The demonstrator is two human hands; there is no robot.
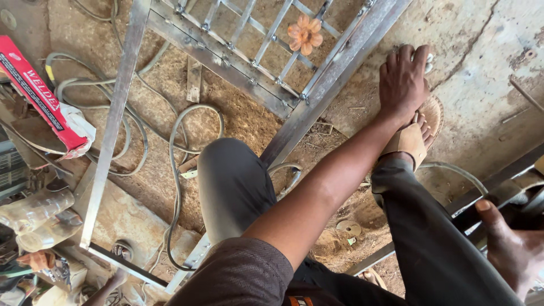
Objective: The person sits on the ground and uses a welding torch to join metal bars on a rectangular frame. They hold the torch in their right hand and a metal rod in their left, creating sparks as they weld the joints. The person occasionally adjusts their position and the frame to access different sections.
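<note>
**Left hand braces the steel frame, lattice in only at the far end**

We see the left hand (403, 79) stretched out across the knees, laid palm down on the long bar of the steel frame (334, 76); the fingers are spread and slack, pressing rather than gripping. The right hand (510, 249) sits low and close to the body, its thumb up against a dark metal piece (530, 207); we cannot tell whether it is grasping anything.

The frame lies flat on the ground, running from under the left hand back towards the body. As we judge it, the work is part done: beyond the left hand's near side the lattice (249, 39) is in place with an orange flower ornament (305, 34); the stretch nearer the body is bare, only side rails around open ground.

Room is tight; a sandalled foot (416, 133) lies just under the left wrist, and the bar's edge runs between the knees. Looped cables (175, 141) trail well left of both hands, beside a red box (39, 93) and plastic bottles (34, 212); right of the left hand the concrete floor (481, 73) lies open.
</note>
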